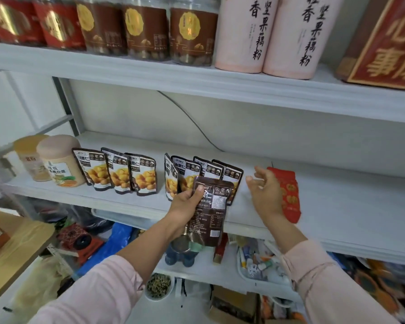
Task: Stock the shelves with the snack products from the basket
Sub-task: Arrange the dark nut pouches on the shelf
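Observation:
My left hand (187, 202) grips a brown snack pouch (209, 216) by its upper left corner, its back label facing me, in front of the middle shelf (337, 206). Several matching chestnut pouches stand on that shelf: one group (117, 174) at the left and another group (197, 171) just behind the held pouch. My right hand (264, 190) hovers to the right of the standing pouches with its fingers loosely spread, holding nothing. A red packet (288, 195) lies on the shelf behind that hand. No basket is in view.
Two beige tubs (56, 160) stand at the shelf's left end. The upper shelf holds brown jars (147, 29), pink canisters (267, 33) and a red box (388, 43). Cluttered goods fill the lower shelves (220, 265). A wooden table (14, 242) juts in at the left.

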